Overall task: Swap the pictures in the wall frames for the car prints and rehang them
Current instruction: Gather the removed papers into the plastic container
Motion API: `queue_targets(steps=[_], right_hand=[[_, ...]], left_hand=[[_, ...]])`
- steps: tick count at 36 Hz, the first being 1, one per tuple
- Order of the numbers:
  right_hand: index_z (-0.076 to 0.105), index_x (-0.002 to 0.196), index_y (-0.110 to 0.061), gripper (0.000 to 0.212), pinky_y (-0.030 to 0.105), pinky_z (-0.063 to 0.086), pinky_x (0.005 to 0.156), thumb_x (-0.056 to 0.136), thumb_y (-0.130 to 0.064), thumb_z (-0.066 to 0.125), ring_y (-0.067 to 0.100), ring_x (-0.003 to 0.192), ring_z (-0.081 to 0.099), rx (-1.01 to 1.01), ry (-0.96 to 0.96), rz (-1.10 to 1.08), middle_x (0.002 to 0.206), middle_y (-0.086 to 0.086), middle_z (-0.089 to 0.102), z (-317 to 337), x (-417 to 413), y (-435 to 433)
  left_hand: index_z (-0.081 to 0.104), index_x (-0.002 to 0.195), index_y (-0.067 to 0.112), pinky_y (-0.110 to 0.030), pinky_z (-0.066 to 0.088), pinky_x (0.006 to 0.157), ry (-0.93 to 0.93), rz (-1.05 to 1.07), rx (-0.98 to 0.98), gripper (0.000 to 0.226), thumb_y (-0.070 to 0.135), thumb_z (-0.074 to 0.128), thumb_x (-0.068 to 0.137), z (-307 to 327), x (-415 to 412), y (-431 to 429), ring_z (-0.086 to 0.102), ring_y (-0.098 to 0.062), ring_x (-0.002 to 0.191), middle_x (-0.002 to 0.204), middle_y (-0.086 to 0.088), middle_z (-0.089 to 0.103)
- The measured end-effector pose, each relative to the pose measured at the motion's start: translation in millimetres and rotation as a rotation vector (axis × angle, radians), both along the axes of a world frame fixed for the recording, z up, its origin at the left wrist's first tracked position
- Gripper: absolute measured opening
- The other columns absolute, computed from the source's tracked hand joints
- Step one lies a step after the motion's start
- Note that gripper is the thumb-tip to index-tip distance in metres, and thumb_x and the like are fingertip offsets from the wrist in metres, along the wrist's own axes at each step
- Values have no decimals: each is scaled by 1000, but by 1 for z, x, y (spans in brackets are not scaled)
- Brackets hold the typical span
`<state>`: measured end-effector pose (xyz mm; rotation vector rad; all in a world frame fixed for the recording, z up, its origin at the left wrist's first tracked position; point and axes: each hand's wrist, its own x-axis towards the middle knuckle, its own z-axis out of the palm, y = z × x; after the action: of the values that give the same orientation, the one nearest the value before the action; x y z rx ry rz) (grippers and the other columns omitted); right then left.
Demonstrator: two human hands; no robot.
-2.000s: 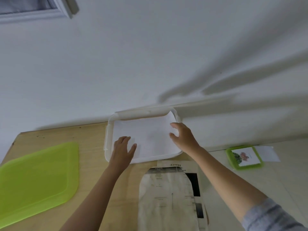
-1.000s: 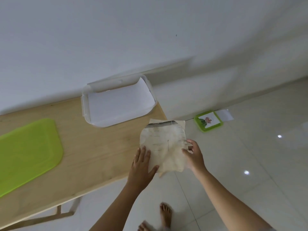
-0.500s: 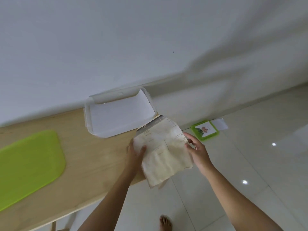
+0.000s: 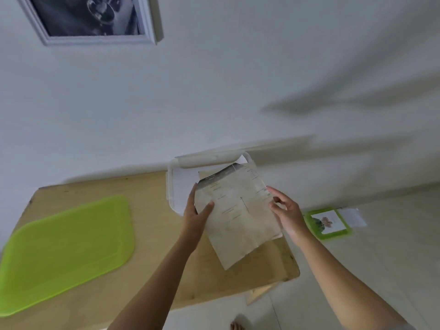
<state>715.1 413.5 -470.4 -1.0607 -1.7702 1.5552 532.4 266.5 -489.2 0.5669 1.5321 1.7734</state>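
A beige printed paper sheet (image 4: 238, 210) is lifted above the wooden table (image 4: 154, 234). My left hand (image 4: 196, 215) grips its left edge with the thumb on top. My right hand (image 4: 287, 210) holds its right edge, fingers loosely curled. Behind the sheet a white tray-like frame (image 4: 171, 186) with white paper inside stands against the wall. A white-framed black-and-white picture (image 4: 92, 17) hangs on the wall at top left.
A lime green tray (image 4: 64, 248) lies upside down on the table's left side. On the tiled floor to the right lies a green frame (image 4: 327, 222) with a flower picture, and a white sheet (image 4: 352, 216) beside it. A bare foot (image 4: 237, 326) shows below.
Both hands left the white tray and picked the beige sheet up off the table. It is now raised and tilted over the tray's right end. The view rose toward the wall picture.
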Motion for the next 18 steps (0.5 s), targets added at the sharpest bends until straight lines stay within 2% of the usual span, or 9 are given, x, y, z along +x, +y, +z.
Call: queue_targets(steps=[4, 7, 10, 12, 14, 15, 18], right_hand=[[61, 114, -27, 38, 9, 42, 78, 87, -2, 56, 3, 86, 54, -25, -5, 21, 85, -7, 58, -1, -35, 14], [66, 108, -21, 29, 24, 46, 82, 85, -5, 62, 12, 85, 59, -97, 6, -14, 83, -3, 62, -5, -63, 29], [68, 104, -18, 24, 38, 51, 90, 82, -10, 67, 22, 93, 64, -271, 80, -66, 98, 8, 68, -9, -88, 45], [65, 110, -14, 28, 36, 52, 87, 82, -8, 66, 22, 91, 64, -423, 190, -101, 104, 12, 67, -12, -103, 54], [59, 118, -14, 35, 27, 53, 74, 84, -6, 63, 18, 85, 63, -544, 267, -107, 103, 10, 65, -14, -115, 59], [56, 120, -17, 38, 26, 51, 70, 84, -6, 63, 17, 84, 62, -582, 276, -108, 103, 9, 64, -17, -121, 61], [48, 123, -21, 47, 29, 49, 71, 84, 1, 60, 19, 88, 60, -637, 259, -130, 106, 8, 57, -30, -137, 67]], left_hand=[[31, 135, 50, -45, 45, 100, 102, 59, -83, 70, 29, 68, 80, 2, -27, 5, 51, -15, 122, 141, 5, 44], [34, 127, 58, -46, 43, 102, 119, 129, -113, 69, 38, 70, 72, 0, -47, 12, 48, -15, 125, 142, 5, 43], [39, 124, 57, -48, 45, 100, 89, 228, -111, 68, 39, 72, 68, -4, -64, 24, 51, -18, 123, 139, 1, 47], [39, 128, 48, -49, 44, 100, 42, 310, -107, 69, 31, 71, 69, -5, -71, 34, 50, -21, 122, 138, -2, 47], [37, 131, 42, -49, 43, 101, 3, 392, -119, 71, 29, 69, 69, -9, -76, 45, 50, -22, 122, 136, -4, 48], [37, 131, 43, -50, 43, 100, -1, 426, -134, 72, 32, 69, 67, -14, -78, 50, 50, -22, 122, 135, -2, 49], [36, 126, 55, -52, 44, 98, 20, 489, -217, 72, 47, 68, 62, -38, -86, 61, 49, -18, 124, 136, 6, 50]])
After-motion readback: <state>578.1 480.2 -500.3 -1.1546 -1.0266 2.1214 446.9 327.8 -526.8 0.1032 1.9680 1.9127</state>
